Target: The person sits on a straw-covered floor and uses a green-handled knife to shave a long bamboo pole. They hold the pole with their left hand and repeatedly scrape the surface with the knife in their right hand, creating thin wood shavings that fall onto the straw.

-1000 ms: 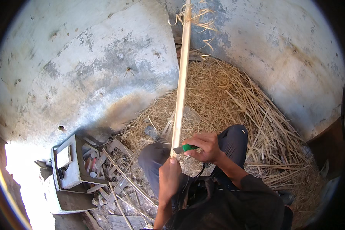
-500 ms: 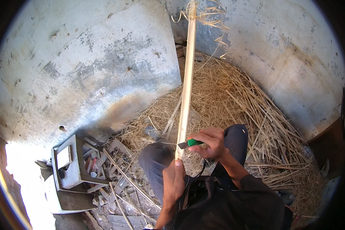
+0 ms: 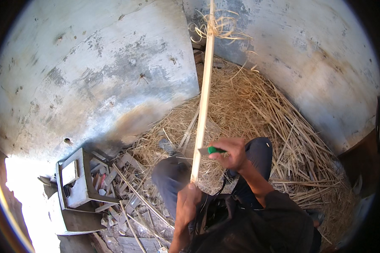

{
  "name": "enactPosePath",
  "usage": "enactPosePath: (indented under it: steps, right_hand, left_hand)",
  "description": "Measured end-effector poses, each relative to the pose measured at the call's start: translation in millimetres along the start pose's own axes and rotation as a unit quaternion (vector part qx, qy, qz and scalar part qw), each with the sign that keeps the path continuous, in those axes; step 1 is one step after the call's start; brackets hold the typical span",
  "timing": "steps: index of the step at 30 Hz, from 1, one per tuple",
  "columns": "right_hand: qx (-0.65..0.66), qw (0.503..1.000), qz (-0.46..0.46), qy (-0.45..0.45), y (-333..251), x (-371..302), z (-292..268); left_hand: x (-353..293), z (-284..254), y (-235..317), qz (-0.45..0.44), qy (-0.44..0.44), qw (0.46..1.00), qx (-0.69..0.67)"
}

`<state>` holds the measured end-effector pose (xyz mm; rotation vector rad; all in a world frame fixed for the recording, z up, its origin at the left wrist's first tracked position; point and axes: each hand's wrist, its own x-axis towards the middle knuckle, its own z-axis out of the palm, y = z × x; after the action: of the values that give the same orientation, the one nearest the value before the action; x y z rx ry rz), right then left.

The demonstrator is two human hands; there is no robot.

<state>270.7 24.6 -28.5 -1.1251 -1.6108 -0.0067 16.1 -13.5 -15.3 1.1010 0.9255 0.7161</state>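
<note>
A long pale strip of split wood, seemingly bamboo (image 3: 204, 95), runs from my lap up past the top of the view. Its near end is gripped by my left hand (image 3: 187, 203), fingers closed round it and thumb along it. My right hand (image 3: 232, 153) is closed on the green handle of a short-bladed knife (image 3: 215, 150). The blade lies against the strip's right side, a little above my left hand. Thin curled shavings (image 3: 219, 28) cling to the strip near its far end.
Straw-like shavings and loose strips (image 3: 283, 139) cover the floor ahead and to the right. A worn wooden stool (image 3: 78, 181) lies at the left beside scraps of wood. Stained pale panels (image 3: 114, 76) stand behind. My bent knees (image 3: 169, 179) flank the strip.
The strip has slid toward me with my left hand, bringing its shavings lower in view. The knife has moved slightly up along the strip.
</note>
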Motion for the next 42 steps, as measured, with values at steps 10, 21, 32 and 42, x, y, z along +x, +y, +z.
enactPosePath:
  steps: [10,21,32,42]
  right_hand:
    - [-0.045,0.997,-0.014,0.060,-5.6,8.7,-2.3]
    - [-0.062,0.995,0.017,0.075,21.1,25.4,-19.4]
    - [-0.024,0.996,0.081,0.037,53.9,30.5,-32.8]
    - [-0.045,0.999,0.000,0.013,1.8,10.0,-2.5]
  left_hand:
    - [-5.2,-1.4,6.8,0.051,0.003,0.992,0.120]
    - [-31.7,-13.7,-7.1,0.022,0.001,0.980,0.199]
    - [-49.2,-33.7,-37.9,-0.016,-0.036,0.984,0.172]
    - [-22.9,-28.1,-26.6,-0.021,-0.060,0.998,0.029]
